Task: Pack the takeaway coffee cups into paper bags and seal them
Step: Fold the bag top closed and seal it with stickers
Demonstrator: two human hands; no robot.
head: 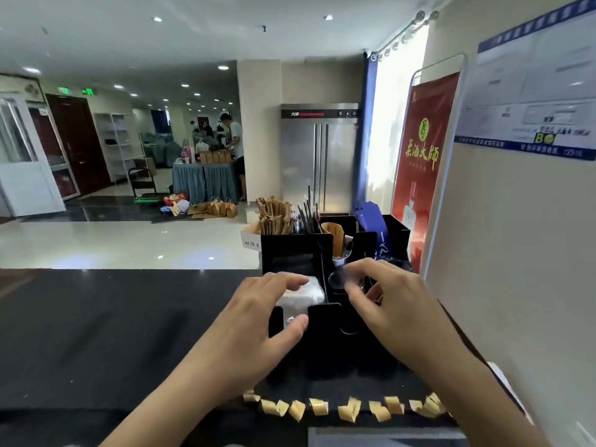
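A black condiment organiser [296, 253] stands on the dark counter [96, 333] in front of me. My left hand [254, 321] reaches into its front compartment, thumb and fingers curled round a white plastic-wrapped pack of napkins [304, 296]. My right hand [393, 304] hovers over the neighbouring compartment with its fingers bent; it is blurred, and whether it holds anything cannot be told. No coffee cup or paper bag lies near my hands. A row of yellow tape strips [345, 408] hangs stuck along the counter's near edge.
The organiser holds brown paper-wrapped sticks [275, 217], black straws [308, 214] and a blue packet [371, 221]. A wall [516, 253] stands close on the right, with a red banner [422, 162]. Far off, a person stands at a draped table [206, 182] bearing brown paper bags.
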